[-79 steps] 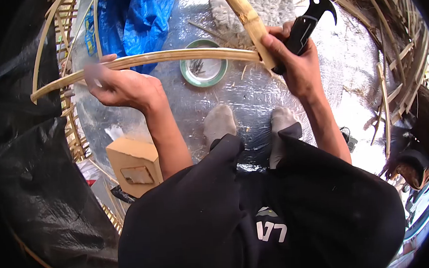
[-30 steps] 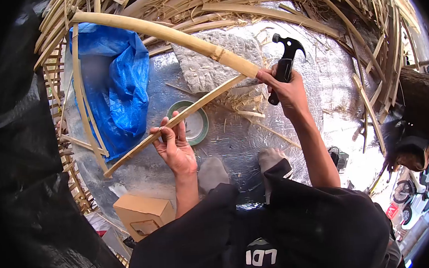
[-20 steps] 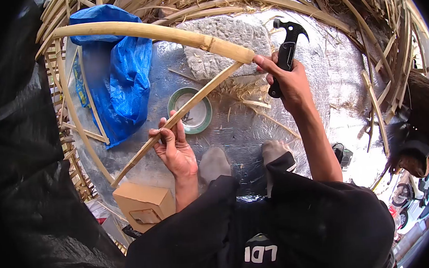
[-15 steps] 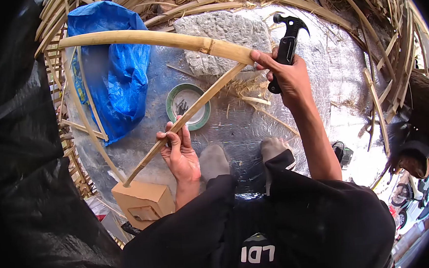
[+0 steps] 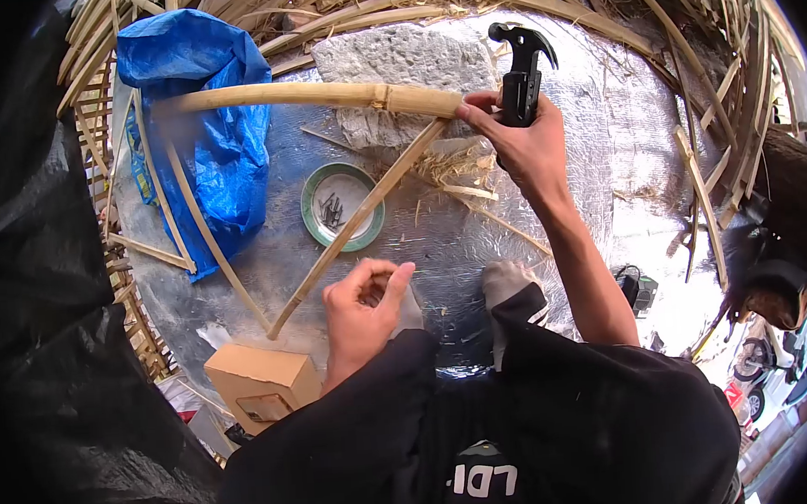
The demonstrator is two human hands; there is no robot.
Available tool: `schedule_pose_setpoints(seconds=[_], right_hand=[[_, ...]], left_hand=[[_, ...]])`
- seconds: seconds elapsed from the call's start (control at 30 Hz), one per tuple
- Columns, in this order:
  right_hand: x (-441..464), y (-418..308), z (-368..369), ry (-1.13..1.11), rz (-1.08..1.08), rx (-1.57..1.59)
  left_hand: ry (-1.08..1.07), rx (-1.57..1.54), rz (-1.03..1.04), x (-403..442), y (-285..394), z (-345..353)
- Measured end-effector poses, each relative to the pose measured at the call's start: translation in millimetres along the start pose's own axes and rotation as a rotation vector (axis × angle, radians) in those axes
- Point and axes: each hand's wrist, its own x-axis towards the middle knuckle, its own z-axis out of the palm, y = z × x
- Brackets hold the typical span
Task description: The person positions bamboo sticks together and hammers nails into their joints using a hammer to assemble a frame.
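Observation:
My right hand (image 5: 531, 147) is closed round a black claw hammer (image 5: 524, 74), its head up. The thumb and fingers of that hand also pinch a bent bamboo frame by its right corner, where the thick upper strip (image 5: 320, 94) meets a thinner slanting strip (image 5: 365, 219). A third strip (image 5: 203, 223) closes the triangle at left. My left hand (image 5: 363, 312) is off the frame, in front of my body, its fingers curled in towards the thumb; whether anything small is inside is hidden. Just beyond it, a green-rimmed dish (image 5: 376, 228) holds several nails (image 5: 331, 210).
A rough stone block (image 5: 401, 58) lies ahead, with bamboo shavings (image 5: 459, 170) near it. At left are a blue plastic sack (image 5: 232, 161) and a cardboard box (image 5: 263, 367). Bamboo strips (image 5: 536, 4) heap round the far edge. Silvery sheeting (image 5: 595, 203) covers the floor.
My left hand has let go of the slanting strip, moved right and curled its fingers. The frame's left side has swung down and right, while my right hand keeps hold.

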Motion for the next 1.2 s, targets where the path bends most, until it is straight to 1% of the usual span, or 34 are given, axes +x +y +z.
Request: schedule_pose_setpoints(seconds=[0.07, 0.1, 0.13, 0.2, 0.27, 0.3, 0.33, 0.4, 0.43, 0.53, 0.67, 0.73, 0.83, 0.93, 1.07, 1.13, 1.17, 1.2], right_hand=[[3.4, 3.2, 2.7, -0.002, -0.112, 0.026], [6.0, 3.4, 2.6, -0.007, -0.114, 0.023], [9.5, 3.6, 1.6, -0.04, -0.118, 0.019], [13.3, -1.8, 0.9, -0.071, -0.123, 0.012], [14.6, -18.5, -4.9, -0.162, 0.03, -0.042], [16.2, -22.9, -6.3, -0.176, 0.09, -0.002], [20.7, -15.5, -5.4, -0.148, 0.017, 0.027], [25.2, -16.8, -5.4, -0.126, -0.057, 0.018], [24.7, -20.1, -7.4, -0.123, -0.05, -0.013], [29.0, -14.6, -9.9, -0.137, -0.019, 0.004], [32.3, -10.6, -9.5, -0.128, -0.045, 0.02], [32.7, -7.4, -7.5, -0.123, -0.038, 0.029], [33.8, -7.3, -5.2, -0.111, -0.042, 0.037], [34.5, -7.7, -5.7, -0.109, -0.034, 0.047], [25.3, -22.2, -3.2, -0.099, 0.01, -0.036], [27.2, -14.7, 1.1, -0.04, -0.09, -0.05], [27.5, -9.5, 2.4, -0.039, -0.092, -0.049], [27.4, -4.2, 3.6, 0.006, -0.155, -0.076]], left_hand=[[0.6, 0.492, 1.002, 22.0, 11.3, 12.7], [0.604, 0.488, 1.0, 34.1, 23.9, 15.8], [0.832, 0.694, 1.083, 48.3, 39.8, 17.6], [1.061, 0.901, 1.155, 62.3, 53.4, 16.3], [0.712, 0.669, 0.939, 71.6, 54.0, 16.3], [0.595, 0.553, 0.913, 78.8, 54.0, 13.5], [0.59, 0.551, 0.91, 84.1, 54.4, 11.2], [0.355, 0.229, 0.751, 90.9, 57.3, 8.2], [0.366, 0.182, 0.798, 94.3, 56.8, 9.6], [0.374, 0.158, 0.775, 98.4, 60.6, 8.4], [0.362, 0.125, 0.775, 100.2, 60.6, 5.9], [0.363, 0.119, 0.737, 98.4, 62.3, 3.8], [0.364, 0.104, 0.768, 102.1, 60.0, 3.7], [0.367, 0.127, 0.754, 101.5, 60.0, 2.5], [0.336, 0.128, 0.714, 98.2, 61.2, 1.6], [0.33, 0.115, 0.681, 97.9, 61.8, 0.9], [0.331, 0.115, 0.683, 95.9, 63.3, 1.2], [0.357, 0.145, 0.68, 92.2, 65.8, 2.2]])
